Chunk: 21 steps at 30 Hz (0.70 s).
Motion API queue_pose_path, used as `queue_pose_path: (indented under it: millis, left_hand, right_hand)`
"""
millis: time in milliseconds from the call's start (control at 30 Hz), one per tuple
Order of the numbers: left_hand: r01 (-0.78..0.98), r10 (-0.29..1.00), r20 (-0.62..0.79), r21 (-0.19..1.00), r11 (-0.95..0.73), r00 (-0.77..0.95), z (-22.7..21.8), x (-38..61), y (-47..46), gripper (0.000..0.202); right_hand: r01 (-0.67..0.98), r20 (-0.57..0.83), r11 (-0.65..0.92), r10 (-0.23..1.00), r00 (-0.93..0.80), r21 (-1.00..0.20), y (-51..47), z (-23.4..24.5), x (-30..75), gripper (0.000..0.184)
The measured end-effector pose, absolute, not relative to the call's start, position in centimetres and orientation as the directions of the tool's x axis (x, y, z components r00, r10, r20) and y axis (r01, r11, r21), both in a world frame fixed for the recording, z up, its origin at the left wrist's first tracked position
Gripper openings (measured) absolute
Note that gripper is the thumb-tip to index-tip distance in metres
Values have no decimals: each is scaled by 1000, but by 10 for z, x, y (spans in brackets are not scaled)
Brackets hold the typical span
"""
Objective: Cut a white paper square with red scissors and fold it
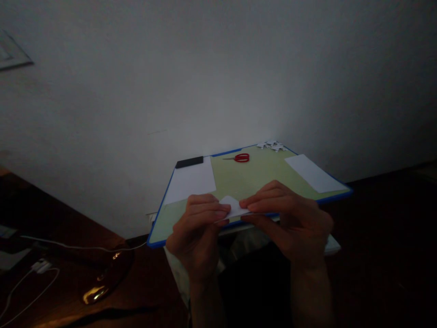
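A small folded piece of white paper (233,206) is held between my two hands, above the near edge of the board. My left hand (200,228) pinches its left side, fingers on top and thumb beneath. On the right side, my right hand (287,218) grips it the same way, with the thumb under the edge. A pointed corner of the paper rises between the fingertips. Much of the paper is hidden behind the fingers. Farther back on the board lie red-handled scissors (241,158), blades toward the left.
The green board (254,177) has a blue rim and stands near the wall. A white sheet (193,180) lies at its left, under a dark flat block (190,162). Another white sheet (316,173) is at right, with several small paper pieces (272,146) behind. A white cable (85,248) runs left.
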<state>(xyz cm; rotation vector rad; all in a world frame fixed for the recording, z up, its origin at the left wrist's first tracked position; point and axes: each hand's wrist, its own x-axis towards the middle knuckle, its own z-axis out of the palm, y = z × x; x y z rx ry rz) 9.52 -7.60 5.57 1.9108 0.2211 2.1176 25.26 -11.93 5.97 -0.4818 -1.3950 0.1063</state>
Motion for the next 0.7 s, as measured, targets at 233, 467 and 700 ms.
queue_pose_path:
  millis: [233, 467, 700]
  left_hand:
    - [-112, 330, 941, 320, -941, -78, 56, 95, -78, 12]
    - [-107, 324, 944, 316, -943, -69, 56, 93, -76, 7]
    - [-150, 343, 936, 329, -932, -76, 53, 93, -75, 4]
  right_hand:
    - [155, 897, 885, 426, 117, -440, -122, 59, 256, 25]
    - [154, 912, 900, 395, 108, -408, -120, 58, 257, 24]
    - [152, 911, 903, 379, 160, -402, -120, 57, 254, 20]
